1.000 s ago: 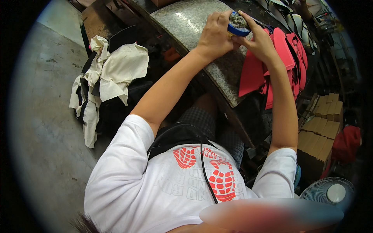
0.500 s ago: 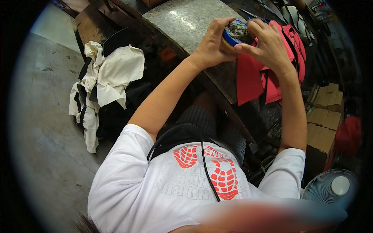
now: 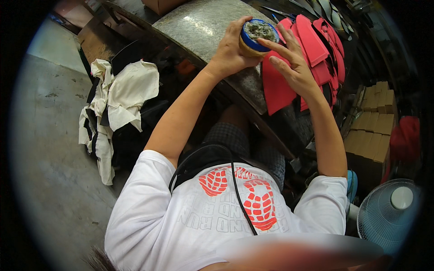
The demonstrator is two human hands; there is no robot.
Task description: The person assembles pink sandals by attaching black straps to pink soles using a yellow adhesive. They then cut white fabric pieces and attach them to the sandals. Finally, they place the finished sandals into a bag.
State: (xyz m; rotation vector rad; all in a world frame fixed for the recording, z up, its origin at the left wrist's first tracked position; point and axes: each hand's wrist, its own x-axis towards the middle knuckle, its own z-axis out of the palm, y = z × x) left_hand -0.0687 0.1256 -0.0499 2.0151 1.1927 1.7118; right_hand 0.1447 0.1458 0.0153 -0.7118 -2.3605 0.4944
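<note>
While the head camera looks straight down over the white printed shirt [image 3: 217,217], the thing to watch is the small round tin with a blue rim and greyish paste inside [image 3: 257,34], held up just over the edge of the speckled grey stone worktop [image 3: 203,27]. The left hand [image 3: 230,49] has it, fingers curled round the tin's side and thumb at the near wall, so the open mouth faces up and tips a bit toward the right. The right hand [image 3: 294,63] is just beside it on the right, mostly open, fingers spread and long, with the index fingertip at the tin's rim; it's gripping nothing as far as I can see. So the tin sits left of the right hand, and the left is obviously the nearer one. Both forearms reach up and away from the body. Behind the right hand lies a stack of red flat cut pieces [image 3: 316,49], cardboard boxes [image 3: 375,117] further right, crumpled white cloth [image 3: 122,95] off left, a white fan [image 3: 389,207] lower right.
</note>
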